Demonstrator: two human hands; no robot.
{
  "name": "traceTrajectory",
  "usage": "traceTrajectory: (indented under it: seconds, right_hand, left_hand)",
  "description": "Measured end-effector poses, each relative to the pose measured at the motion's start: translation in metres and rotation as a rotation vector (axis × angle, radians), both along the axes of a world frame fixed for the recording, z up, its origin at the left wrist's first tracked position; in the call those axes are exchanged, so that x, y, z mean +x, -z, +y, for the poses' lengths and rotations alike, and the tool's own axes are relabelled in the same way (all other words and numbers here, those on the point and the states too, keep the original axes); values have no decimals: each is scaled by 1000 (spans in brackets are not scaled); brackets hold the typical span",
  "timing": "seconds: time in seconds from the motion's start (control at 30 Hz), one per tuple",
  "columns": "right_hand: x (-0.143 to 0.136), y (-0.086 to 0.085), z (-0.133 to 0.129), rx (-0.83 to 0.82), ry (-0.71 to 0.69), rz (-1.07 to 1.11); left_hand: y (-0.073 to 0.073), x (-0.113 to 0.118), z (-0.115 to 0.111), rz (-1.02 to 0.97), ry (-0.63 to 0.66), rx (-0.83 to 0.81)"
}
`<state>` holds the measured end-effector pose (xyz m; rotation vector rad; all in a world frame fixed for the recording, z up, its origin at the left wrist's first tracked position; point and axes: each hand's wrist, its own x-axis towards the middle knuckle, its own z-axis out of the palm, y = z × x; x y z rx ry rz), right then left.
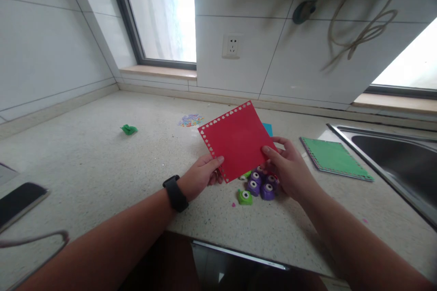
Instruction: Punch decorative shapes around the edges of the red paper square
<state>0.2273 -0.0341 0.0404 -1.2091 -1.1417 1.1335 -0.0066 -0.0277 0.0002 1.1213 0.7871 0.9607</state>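
Observation:
A square sheet of red paper (239, 143) is held up, tilted, above the counter. Small shapes such as hearts and stars are punched along its upper and left edges. My left hand (205, 172) pinches the lower left edge, thumb on top. At the right edge, my right hand (285, 159) grips the sheet with its thumb on the face. Below the paper lie several purple craft punches (268, 191) and a green craft punch (245, 197), partly covered by the sheet and my right hand. Behind the sheet, a corner of blue paper (268, 129) shows.
A stack of punched green paper (336, 157) lies right, beside the steel sink (392, 145). Colourful paper bits (190, 120) are heaped at the back, with a crumpled green piece (129, 129) further left. A dark phone-like object (22, 202) sits at the left edge.

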Motion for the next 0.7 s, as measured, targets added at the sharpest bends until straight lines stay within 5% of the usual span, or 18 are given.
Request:
traceTrajectory:
  seconds: [0.7]
  right_hand:
    - [12, -6, 0, 216, 25, -218]
  left_hand:
    - [-1, -4, 2, 43, 22, 59]
